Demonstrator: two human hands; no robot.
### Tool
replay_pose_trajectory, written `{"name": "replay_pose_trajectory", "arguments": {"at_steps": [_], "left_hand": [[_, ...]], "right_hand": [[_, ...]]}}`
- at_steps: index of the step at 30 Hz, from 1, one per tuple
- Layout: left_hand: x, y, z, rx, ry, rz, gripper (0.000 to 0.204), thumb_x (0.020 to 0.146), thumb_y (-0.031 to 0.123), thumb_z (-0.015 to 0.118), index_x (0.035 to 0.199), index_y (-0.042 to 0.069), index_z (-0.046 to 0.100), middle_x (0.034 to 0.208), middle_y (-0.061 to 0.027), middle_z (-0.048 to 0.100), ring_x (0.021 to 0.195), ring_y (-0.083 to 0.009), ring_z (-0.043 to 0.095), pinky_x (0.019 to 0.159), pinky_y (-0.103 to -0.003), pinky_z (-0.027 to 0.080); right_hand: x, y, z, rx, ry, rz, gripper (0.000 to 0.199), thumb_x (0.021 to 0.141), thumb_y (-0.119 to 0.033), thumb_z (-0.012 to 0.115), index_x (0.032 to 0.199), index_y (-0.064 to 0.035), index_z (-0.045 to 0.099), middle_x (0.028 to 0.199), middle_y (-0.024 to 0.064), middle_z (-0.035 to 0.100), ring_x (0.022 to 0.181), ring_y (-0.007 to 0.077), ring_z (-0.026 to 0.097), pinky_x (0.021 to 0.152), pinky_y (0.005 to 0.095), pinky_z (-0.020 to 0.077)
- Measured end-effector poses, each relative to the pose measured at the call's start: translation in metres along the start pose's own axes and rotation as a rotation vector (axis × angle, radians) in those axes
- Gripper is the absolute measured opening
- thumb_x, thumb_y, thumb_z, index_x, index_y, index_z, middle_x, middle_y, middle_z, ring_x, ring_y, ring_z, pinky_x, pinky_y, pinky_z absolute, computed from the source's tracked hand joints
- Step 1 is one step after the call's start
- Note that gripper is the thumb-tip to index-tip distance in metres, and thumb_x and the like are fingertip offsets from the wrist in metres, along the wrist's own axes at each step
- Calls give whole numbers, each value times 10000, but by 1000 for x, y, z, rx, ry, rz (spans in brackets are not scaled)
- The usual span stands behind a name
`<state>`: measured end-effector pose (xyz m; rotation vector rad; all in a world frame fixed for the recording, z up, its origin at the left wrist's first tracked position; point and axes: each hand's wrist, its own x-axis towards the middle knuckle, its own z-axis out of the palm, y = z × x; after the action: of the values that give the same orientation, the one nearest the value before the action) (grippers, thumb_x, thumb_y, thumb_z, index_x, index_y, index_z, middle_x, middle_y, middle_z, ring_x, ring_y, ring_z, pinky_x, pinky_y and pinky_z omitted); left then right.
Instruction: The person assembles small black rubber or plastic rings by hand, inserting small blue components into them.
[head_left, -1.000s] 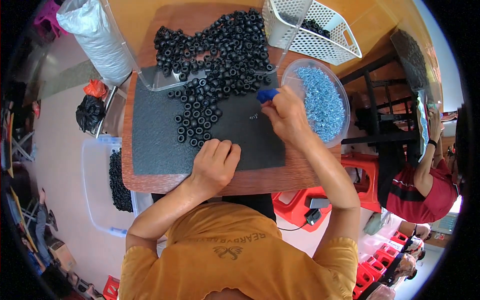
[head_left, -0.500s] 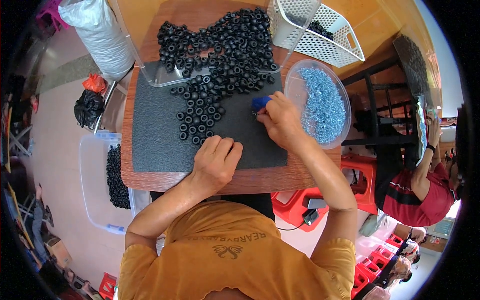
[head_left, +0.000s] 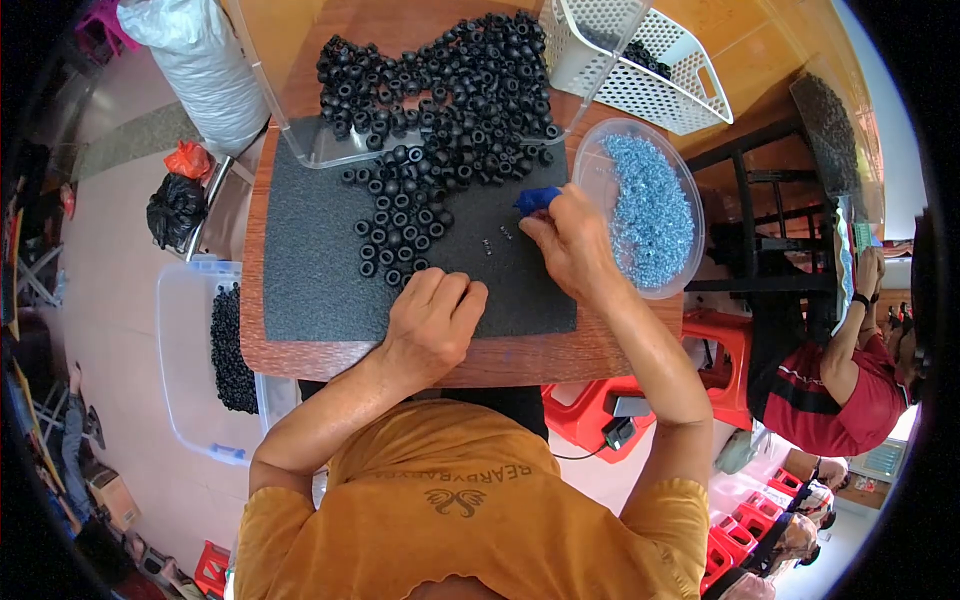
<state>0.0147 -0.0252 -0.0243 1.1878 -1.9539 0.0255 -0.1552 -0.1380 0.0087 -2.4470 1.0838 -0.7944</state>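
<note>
Head view shows the right hand (head_left: 572, 245) drawn back toward the round tub (head_left: 594, 190) of blue beads (head_left: 655, 215); half a second ago it covered the spot where two small pale pieces (head_left: 488, 247) now show. Both lie free on the dark mat (head_left: 320, 270), between it and the black rings (head_left: 405, 220). A blue piece (head_left: 535, 201) sits at its grip, clamped or worn, I cannot tell. The left hand (head_left: 433, 318) rests curled beside the nearest rings, its grip hidden.

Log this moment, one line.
left hand: beside black rings; right hand: touching blue item; dark mat: two small pieces; round tub: blue bits
</note>
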Motion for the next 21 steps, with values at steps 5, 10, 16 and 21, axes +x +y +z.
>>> {"name": "replay_pose_trajectory", "arguments": {"at_steps": [5, 10, 16, 21], "left_hand": [[0, 0, -1, -6, -2, 2, 234, 638, 12, 599, 870, -20, 605, 793, -109, 551, 650, -250, 516, 563, -327, 426], [-1, 1, -3, -36, 4, -24, 231, 645, 7, 618, 876, -10, 613, 791, -117, 554, 660, -269, 526, 570, -328, 438], [8, 10, -31, -654, -42, -638, 201, 731, -16, 655, 929, -13, 620, 877, -86, 572, 789, -157, 568, 654, -251, 459], [1, 6, -28, -1303, 99, -939, 215, 776, 3, 656, 989, -10, 627, 904, -37, 594, 799, -109, 561, 701, -227, 475]], "right_hand": [[-7, -2, 2, 20, -22, -75, 192, 627, 4, 712, 741, 0, 558, 747, 143, 536, 695, 314, 535, 582, 391, 423], [-6, -5, 19, -67, 54, -153, 216, 602, 32, 704, 707, -4, 518, 742, 152, 539, 697, 324, 514, 565, 416, 404], [-12, -13, 13, 55, 29, -30, 180, 667, 5, 685, 778, 8, 543, 745, 133, 541, 675, 283, 535, 569, 370, 433], [-25, -51, -6, 482, -27, 210, 191, 723, -34, 681, 889, -3, 592, 772, 96, 566, 657, 180, 574, 579, 284, 455]]}}
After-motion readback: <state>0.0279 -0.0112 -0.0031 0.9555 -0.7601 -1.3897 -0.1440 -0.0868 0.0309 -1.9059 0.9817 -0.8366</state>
